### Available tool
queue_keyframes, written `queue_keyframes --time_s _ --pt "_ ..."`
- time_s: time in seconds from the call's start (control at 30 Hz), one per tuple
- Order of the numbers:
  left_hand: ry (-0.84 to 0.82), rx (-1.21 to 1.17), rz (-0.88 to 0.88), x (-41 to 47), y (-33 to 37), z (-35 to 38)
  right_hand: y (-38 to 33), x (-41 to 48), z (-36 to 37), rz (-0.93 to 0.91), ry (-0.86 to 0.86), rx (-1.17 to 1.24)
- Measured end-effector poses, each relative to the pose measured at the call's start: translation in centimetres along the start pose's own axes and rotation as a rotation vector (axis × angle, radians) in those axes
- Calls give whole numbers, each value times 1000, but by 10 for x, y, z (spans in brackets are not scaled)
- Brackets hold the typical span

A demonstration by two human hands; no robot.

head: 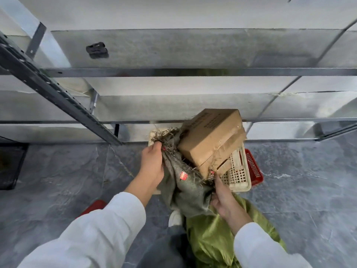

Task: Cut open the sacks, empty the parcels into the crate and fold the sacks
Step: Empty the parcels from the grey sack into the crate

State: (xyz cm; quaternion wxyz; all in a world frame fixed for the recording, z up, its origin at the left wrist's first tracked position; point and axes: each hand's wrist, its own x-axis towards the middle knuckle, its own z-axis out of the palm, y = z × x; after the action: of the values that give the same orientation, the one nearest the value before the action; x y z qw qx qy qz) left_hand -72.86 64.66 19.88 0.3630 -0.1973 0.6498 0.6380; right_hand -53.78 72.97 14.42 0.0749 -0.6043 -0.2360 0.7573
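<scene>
A grey-green woven sack point(185, 188) with a frayed cut mouth hangs between my hands. My left hand point(152, 165) grips the frayed edge on the left. On the lower right, my right hand point(222, 198) grips the sack cloth. A brown cardboard parcel point(212, 140) slides out of the sack mouth, tilted, above a cream lattice crate point(239, 176) on the floor. A second, yellow-green sack point(212, 235) lies below my right arm.
A red crate point(255, 169) stands right behind the cream one. Metal shelving point(173, 71) spans the far side, with a dark slanted upright point(58, 91) at left. A black mesh bin point(9, 167) sits at far left. Grey floor lies on both sides.
</scene>
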Motion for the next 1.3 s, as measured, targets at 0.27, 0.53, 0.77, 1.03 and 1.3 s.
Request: queue_keyframes --time_s 0.27,0.53,0.77,1.03,1.3 --pt "53 -306 -156 26 0 -14 -17 -6 -1 21 -122 -225" --pt "206 -318 -293 67 -42 -25 -27 9 5 102 80 19" --pt "181 -95 -470 112 -107 -49 -31 15 -11 129 57 131" --pt "128 202 -510 66 -113 -35 -20 31 -44 285 73 137" --pt "122 48 -491 177 -223 -44 2 59 -43 360 115 132"
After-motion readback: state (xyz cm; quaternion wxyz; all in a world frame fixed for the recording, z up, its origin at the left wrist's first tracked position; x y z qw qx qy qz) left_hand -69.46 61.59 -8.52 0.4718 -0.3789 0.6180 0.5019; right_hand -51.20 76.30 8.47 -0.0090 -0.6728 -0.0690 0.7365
